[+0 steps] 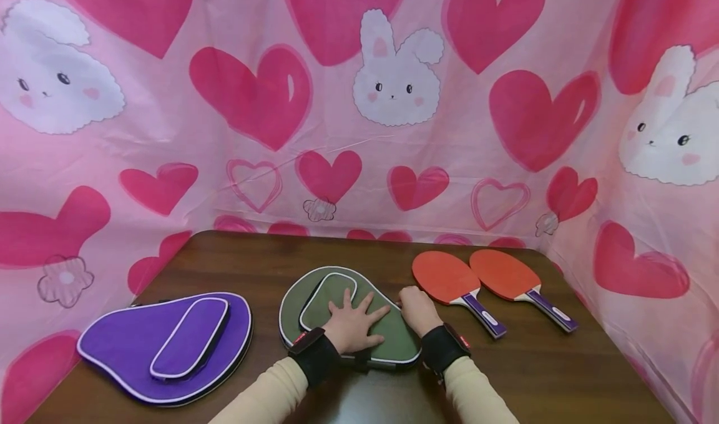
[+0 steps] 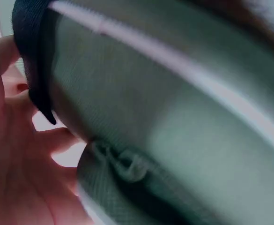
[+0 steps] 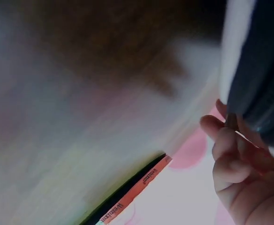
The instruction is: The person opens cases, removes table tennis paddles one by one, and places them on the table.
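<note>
Though dark, table (image 1: 533, 374) beside pink backdrop (image 1: 359, 143).

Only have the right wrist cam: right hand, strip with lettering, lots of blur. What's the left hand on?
Observer: Left hand rests spread out on the green case, per the head view.
Operator: Copy. Anything on the table left of that case?
Observer: Yes, a purple case, lying flat with its pocket facing up.
</note>
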Action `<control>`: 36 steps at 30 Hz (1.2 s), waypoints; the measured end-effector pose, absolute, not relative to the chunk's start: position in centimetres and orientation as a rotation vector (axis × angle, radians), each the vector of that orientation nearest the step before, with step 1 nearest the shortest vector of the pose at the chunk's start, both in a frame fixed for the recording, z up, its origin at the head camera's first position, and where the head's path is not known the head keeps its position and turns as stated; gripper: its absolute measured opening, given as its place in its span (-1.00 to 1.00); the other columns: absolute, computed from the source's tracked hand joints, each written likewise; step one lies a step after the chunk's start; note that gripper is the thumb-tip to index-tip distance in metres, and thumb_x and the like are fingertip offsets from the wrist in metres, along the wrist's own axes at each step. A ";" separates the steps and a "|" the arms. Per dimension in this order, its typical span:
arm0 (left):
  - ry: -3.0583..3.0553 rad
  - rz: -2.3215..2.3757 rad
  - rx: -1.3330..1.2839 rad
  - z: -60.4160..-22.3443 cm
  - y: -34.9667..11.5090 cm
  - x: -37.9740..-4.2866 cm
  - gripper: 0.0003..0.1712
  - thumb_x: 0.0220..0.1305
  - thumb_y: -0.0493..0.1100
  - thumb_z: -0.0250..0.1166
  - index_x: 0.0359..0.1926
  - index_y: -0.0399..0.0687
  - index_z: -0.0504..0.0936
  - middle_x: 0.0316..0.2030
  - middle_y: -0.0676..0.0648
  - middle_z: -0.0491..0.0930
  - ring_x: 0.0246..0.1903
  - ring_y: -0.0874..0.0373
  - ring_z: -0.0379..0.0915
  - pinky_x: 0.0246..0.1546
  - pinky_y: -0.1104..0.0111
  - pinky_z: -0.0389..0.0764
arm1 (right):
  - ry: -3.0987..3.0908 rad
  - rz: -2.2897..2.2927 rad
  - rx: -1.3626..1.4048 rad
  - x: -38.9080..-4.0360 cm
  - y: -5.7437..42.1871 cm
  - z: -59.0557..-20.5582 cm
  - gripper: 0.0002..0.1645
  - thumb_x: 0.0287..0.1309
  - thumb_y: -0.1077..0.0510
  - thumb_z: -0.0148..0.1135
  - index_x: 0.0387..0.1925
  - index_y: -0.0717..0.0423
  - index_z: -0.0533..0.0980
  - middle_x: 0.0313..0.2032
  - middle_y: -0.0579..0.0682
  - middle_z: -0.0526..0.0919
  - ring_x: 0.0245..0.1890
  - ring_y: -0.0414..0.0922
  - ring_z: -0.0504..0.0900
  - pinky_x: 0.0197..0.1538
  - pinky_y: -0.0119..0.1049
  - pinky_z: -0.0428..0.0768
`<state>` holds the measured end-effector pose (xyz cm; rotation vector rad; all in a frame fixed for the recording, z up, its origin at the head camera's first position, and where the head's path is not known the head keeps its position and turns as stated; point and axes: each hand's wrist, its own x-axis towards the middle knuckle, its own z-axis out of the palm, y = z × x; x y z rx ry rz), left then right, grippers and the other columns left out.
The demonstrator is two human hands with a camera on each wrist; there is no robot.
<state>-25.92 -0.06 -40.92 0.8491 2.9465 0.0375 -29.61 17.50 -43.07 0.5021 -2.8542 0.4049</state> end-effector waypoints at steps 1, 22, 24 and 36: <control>2.947 0.034 0.817 -40.8 0.1 -25.9 -0.32 0.25 0.30 0.20 0.37 0.36 0.37 0.36 -0.10 0.29 0.27 -0.47 0.12 -0.08 -0.36 0.36 | -2.842 0.401 0.504 -29.8 17.4 -43.1 -0.76 0.00 0.44 0.32 -0.68 0.21 0.54 -0.65 -0.01 0.54 -0.61 -0.08 0.52 -0.46 -0.21 0.49; 3.058 0.031 0.543 -40.7 1.4 -25.4 -0.33 0.14 0.33 0.28 0.28 0.41 0.48 0.26 -0.09 0.43 0.17 -0.46 0.28 -0.40 -0.17 0.58 | -2.932 0.475 0.630 -30.5 19.0 -42.5 -0.81 0.10 0.41 0.29 -0.57 0.18 0.59 -0.60 -0.03 0.57 -0.57 -0.12 0.46 -0.42 -0.26 0.46; 3.066 -0.003 0.558 -40.7 1.5 -25.4 -0.33 0.14 0.35 0.27 0.29 0.40 0.47 0.25 -0.10 0.44 0.15 -0.44 0.31 -0.48 -0.10 0.60 | -2.948 0.511 0.611 -29.9 19.7 -42.2 -0.81 0.09 0.43 0.30 -0.57 0.19 0.59 -0.61 -0.04 0.55 -0.57 -0.13 0.44 -0.42 -0.27 0.46; 3.107 -0.100 0.595 -40.8 1.5 -25.4 -0.30 0.13 0.37 0.26 0.28 0.33 0.49 0.18 -0.13 0.50 0.09 -0.26 0.45 -0.54 0.00 0.61 | -2.998 0.553 0.578 -26.4 22.8 -42.4 -0.86 0.11 0.38 0.31 -0.53 0.19 0.61 -0.64 -0.13 0.44 -0.59 -0.18 0.35 -0.43 -0.31 0.44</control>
